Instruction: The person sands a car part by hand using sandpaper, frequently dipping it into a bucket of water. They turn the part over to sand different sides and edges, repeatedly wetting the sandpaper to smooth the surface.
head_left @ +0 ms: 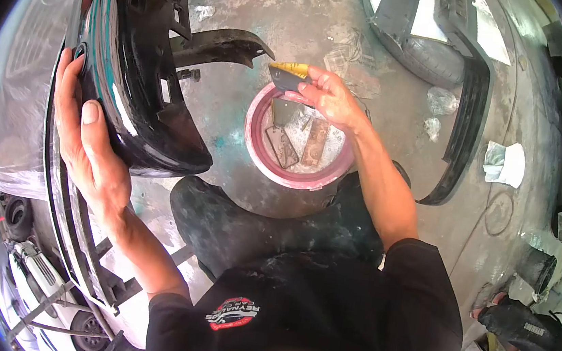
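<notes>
My left hand (90,138) lies against the outer face of a glossy black car bumper (144,72), its fingers stretched out and the thumb apart. Teal and white streaks run along the bumper beside the fingers. Between the fingers and thumb of my right hand (335,100) is a folded piece of sandpaper (289,75), dark grey with a yellow face. It is over the far rim of a round pink bucket (256,128), apart from the bumper. Inside the bucket two flat, worn rectangular blocks (314,142) show in whitish, cloudy contents.
A metal stand (74,222) runs under the bumper at left. Plastic sheeting (24,80) covers something behind it. Another black bumper part (474,93) and a tire (433,60) lie on the floor at right. A white car (38,273) stands lower left.
</notes>
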### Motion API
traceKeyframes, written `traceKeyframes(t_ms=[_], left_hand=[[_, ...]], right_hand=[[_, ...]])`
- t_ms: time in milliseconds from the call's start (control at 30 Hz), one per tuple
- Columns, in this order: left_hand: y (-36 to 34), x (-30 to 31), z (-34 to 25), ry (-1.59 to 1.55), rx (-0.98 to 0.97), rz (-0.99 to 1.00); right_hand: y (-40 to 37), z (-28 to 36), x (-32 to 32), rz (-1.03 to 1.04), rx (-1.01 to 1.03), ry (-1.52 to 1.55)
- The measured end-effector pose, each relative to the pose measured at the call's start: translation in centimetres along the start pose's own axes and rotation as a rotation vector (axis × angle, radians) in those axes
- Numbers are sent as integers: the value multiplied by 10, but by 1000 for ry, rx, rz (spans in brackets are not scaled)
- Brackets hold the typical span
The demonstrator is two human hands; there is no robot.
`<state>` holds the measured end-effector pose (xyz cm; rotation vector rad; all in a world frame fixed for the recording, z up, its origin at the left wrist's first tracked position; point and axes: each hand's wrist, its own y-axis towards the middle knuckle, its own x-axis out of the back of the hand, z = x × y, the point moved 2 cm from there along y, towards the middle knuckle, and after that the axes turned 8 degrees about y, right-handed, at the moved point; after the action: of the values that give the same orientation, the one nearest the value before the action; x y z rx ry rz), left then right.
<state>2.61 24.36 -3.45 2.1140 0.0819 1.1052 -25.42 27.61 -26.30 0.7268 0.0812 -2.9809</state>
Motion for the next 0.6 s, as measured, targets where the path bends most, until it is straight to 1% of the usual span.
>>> traceKeyframes(t_ms=[33,167,233,267,333,367,433,567,600], left_hand=[[0,0,0,0,-3,-1],[0,-1,1,-4,-13,5],[-1,-1,2,-24,-14,0],[0,0,1,-27,-12,-1],[0,0,0,-32,-13,0],[0,0,0,-17,-17,1],[1,0,-1,-5,-18,5],[0,-3,-1,-52,16,-19],[0,-4,-1,-89,22,-25]], right_hand=[[0,1,-1,46,47,-68],[-13,21,-21,49,86,-107],[-19,28,-26,-43,109,-243],[-19,27,-26,-43,111,-240],[-20,29,-28,-50,360,-525],[-21,28,-29,-52,360,-526],[-22,29,-33,-77,431,-561],[-23,18,-38,-145,350,-549],[-20,17,-36,-151,272,-612]])
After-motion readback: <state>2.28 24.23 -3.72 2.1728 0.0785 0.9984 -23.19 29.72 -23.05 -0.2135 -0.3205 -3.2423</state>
